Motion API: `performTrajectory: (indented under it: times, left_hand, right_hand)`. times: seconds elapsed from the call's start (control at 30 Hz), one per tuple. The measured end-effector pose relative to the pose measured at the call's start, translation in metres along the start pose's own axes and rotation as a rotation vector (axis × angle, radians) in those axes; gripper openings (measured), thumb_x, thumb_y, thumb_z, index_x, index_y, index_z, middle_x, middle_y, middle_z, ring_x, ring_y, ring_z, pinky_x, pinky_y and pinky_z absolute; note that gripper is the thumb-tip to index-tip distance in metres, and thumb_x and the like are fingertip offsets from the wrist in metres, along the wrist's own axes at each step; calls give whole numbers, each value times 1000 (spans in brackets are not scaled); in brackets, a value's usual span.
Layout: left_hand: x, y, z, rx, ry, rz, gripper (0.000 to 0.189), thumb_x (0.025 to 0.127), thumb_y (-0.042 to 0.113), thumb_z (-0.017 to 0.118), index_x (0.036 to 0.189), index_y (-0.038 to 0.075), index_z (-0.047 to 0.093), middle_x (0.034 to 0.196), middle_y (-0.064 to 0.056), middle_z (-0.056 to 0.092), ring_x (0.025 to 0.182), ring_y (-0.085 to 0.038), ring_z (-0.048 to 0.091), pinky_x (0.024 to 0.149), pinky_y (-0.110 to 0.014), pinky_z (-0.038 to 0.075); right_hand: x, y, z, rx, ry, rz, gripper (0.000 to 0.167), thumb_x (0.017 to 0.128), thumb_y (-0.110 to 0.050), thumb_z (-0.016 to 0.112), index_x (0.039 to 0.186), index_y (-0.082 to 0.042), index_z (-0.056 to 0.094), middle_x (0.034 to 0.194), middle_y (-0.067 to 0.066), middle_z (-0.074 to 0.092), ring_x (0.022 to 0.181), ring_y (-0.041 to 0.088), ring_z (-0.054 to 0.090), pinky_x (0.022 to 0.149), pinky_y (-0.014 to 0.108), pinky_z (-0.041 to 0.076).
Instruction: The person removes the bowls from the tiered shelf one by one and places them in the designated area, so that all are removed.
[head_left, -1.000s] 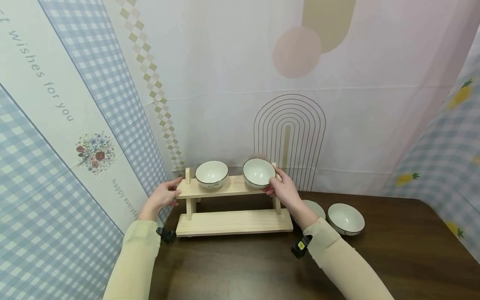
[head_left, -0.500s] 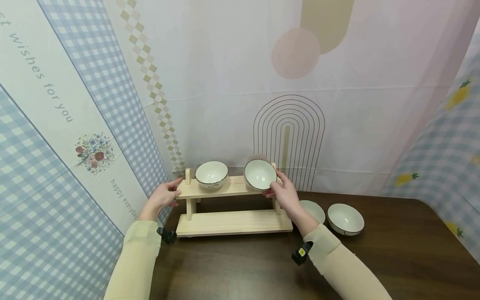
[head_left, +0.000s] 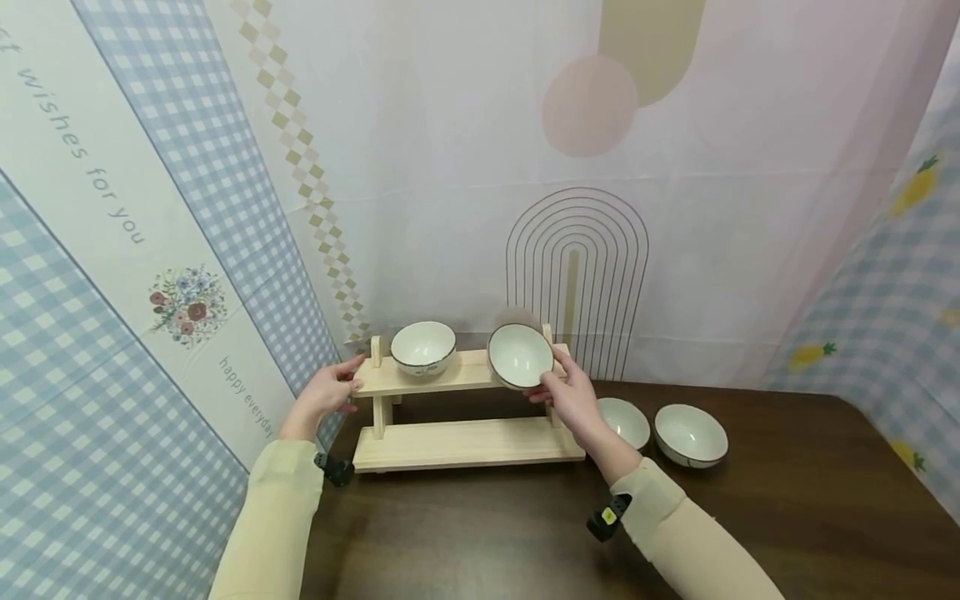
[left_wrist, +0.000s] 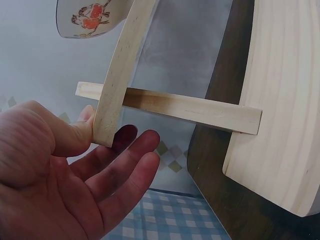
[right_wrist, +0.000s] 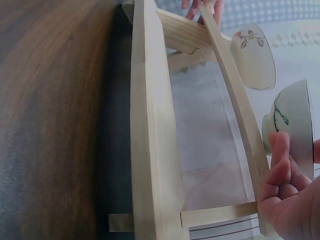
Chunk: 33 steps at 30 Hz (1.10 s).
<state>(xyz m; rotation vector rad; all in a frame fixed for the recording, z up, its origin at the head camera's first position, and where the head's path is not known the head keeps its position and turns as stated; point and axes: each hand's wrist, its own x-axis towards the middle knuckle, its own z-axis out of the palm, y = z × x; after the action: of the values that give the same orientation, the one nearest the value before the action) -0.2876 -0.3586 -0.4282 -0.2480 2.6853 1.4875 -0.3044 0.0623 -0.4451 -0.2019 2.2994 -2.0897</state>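
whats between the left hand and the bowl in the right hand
In the head view, another bowl on the upper shelf, plus a short wooden post end.

Head view facing forward and down, close sideways wrist views, rack (head_left: 465, 443) shared

The two-tier rack (head_left: 450, 447) stands on the surface (head_left: 457, 533), before the backdrop cloth (head_left: 427, 183). On the left part of its upper board (head_left: 474, 373) sits the left bowl (head_left: 423, 347); right of that, the tilted bowl (head_left: 519, 356) is at the board's right part, contact unconfirmed. The left hand (head_left: 324, 393) is at the board's left end, the right hand (head_left: 573, 398) at the tilted bowl's right side. Right of the rack, on the surface, lie the nearer bowl (head_left: 627, 422), partly behind the right forearm, and, just beside it, the outermost bowl (head_left: 691, 435).
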Motion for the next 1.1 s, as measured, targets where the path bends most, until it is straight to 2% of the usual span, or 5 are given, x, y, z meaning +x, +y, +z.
performTrajectory:
  times: [0.2, 0.33, 0.63, 0.87, 1.1]
  left_hand:
    - [-1, -1, -3, 5, -3, -2, 60, 111, 5, 56, 167, 8, 34, 141, -34, 51, 111, -38, 62, 79, -40, 65]
    - [-1, -2, -1, 2, 7, -9, 59, 111, 7, 55, 167, 10, 35, 144, -33, 49, 116, -42, 61, 81, -41, 65]
    - [-5, -3, 3, 24, 9, 3, 58, 112, 9, 54, 167, 11, 36, 149, -33, 47, 122, -46, 59, 83, -42, 65]
    - [-5, 0, 4, 27, 7, 20, 58, 112, 9, 54, 167, 11, 35, 149, -32, 47, 122, -44, 58, 82, -43, 64]
    - [-4, -5, 4, 20, 28, 21, 59, 111, 9, 57, 166, 10, 38, 142, -30, 51, 114, -41, 61, 84, -48, 64]
  right_hand:
    - [-14, 2, -10, 50, -28, 15, 69, 105, -8, 53, 170, -13, 30, 96, 18, 80, 84, 27, 77, 72, 27, 55]
    - [-27, 9, -30, 24, -42, 23, 66, 108, -9, 51, 170, -10, 29, 96, 19, 80, 87, 27, 78, 70, 26, 54]
    - [-70, 36, -109, -101, 14, 122, 67, 109, -11, 53, 170, -6, 25, 95, 12, 80, 86, 17, 76, 75, 28, 58]
    - [-88, 42, -171, -219, 51, 90, 67, 112, -13, 49, 171, -2, 18, 94, 13, 80, 83, 14, 76, 73, 26, 58]
    - [-93, 41, -220, -313, 88, 69, 66, 115, -19, 47, 169, 3, 15, 91, 12, 80, 81, 13, 76, 68, 26, 59]
